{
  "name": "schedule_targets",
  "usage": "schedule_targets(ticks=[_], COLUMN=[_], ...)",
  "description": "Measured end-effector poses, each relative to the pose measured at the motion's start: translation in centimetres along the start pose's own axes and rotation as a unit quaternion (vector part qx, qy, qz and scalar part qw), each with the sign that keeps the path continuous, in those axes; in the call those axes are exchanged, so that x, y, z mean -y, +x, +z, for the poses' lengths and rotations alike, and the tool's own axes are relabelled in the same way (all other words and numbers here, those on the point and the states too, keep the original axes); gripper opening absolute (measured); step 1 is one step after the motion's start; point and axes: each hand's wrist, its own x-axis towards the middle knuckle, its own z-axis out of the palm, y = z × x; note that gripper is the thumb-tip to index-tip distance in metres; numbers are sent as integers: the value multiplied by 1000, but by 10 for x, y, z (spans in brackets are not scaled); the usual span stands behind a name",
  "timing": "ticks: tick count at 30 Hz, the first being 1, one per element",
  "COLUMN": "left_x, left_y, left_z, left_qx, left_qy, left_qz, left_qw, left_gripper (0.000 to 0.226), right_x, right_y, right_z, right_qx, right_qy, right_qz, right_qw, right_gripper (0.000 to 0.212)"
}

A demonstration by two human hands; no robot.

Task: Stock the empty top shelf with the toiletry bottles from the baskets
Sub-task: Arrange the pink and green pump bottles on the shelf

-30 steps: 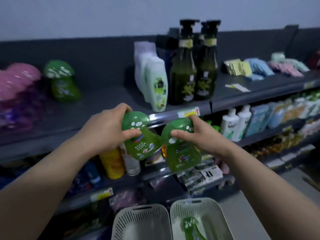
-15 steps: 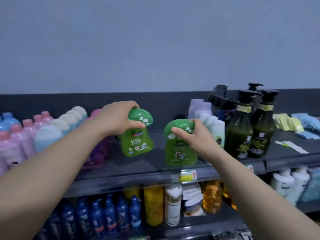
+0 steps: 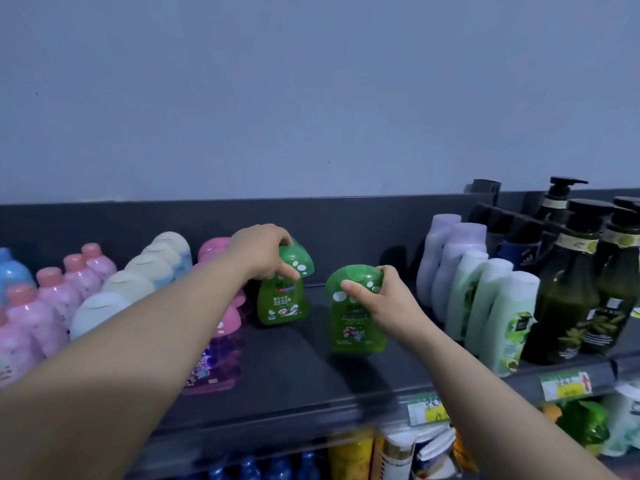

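While both bottles hang by their caps, each should go straight down so its flat base meets the top shelf (image 3: 311, 372) squarely. Towards the shelf's front, the right hand (image 3: 384, 303) has its grip wrapped round the cap of the nearer green mushroom bottle (image 3: 356, 329); whether the blurred base touches the shelf is unclear. Deeper on the shelf, the left hand (image 3: 259, 252) grasps the farther green mushroom bottle (image 3: 282, 301) by its cap, upright. Better to let go only once each stands steady, labels facing the shelf's front.

A shop aisle: dark shelves (image 3: 311, 368) stocked with rows of toiletry bottles (image 3: 478, 299) and yellow price tags (image 3: 566, 385).
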Motion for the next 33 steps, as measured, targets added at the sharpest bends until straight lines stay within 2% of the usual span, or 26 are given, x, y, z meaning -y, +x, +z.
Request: schedule_targets(ticks=[16, 33], left_x=[9, 25], left_y=[32, 33], left_z=[25, 16], left_qx=[12, 62], left_qy=[31, -20], left_qz=[34, 39], left_qw=[999, 997], left_gripper=[78, 73], right_x=[-9, -5], right_y=[24, 31], right_z=[30, 53], right_qx=[-10, 57], right_qy=[29, 62], right_qz=[26, 24], right_qw=[999, 996], right_gripper=[54, 51])
